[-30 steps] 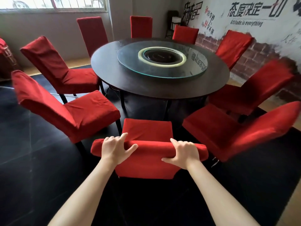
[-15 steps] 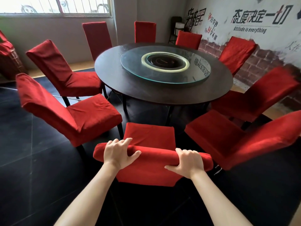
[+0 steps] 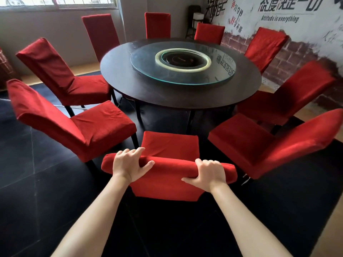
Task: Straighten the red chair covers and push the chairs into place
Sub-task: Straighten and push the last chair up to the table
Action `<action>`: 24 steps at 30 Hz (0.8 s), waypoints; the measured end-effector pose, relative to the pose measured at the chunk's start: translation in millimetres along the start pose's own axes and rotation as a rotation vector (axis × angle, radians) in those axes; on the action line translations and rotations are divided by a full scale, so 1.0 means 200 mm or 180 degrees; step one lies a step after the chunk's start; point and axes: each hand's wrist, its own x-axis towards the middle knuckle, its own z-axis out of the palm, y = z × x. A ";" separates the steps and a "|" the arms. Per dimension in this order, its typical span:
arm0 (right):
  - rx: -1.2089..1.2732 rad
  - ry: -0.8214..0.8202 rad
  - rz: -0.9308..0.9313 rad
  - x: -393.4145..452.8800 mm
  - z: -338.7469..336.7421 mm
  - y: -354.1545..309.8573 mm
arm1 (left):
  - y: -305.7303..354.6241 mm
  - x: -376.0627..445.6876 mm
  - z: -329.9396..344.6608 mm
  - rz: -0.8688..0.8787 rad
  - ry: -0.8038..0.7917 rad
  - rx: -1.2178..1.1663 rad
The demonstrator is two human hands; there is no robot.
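A chair in a red cover [image 3: 169,145] stands right in front of me, its seat facing the round dark table [image 3: 185,97]. My left hand [image 3: 130,165] grips the top of its backrest on the left, fingers curled over the front edge. My right hand [image 3: 208,173] grips the same backrest top on the right, thumb stretched along the back. The seat's front edge lies just short of the table's rim. Red-covered chairs stand close on either side, the left neighbour [image 3: 74,125] and the right neighbour [image 3: 269,145].
Several more red-covered chairs ring the table, some angled outward, such as the one at far left [image 3: 63,75]. A glass turntable [image 3: 182,64] sits on the tabletop. A brick-painted wall [image 3: 297,58] runs along the right. The floor is dark tile.
Both hands keep their grip on the backrest. The chair and my view have shifted nearer the table, and the seat now lies closer to the rim.
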 end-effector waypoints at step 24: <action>0.0028 -0.0045 0.0134 0.09 0.01 -0.02 | -0.06 0.10 0.02 0.0024 -0.0123 0.0125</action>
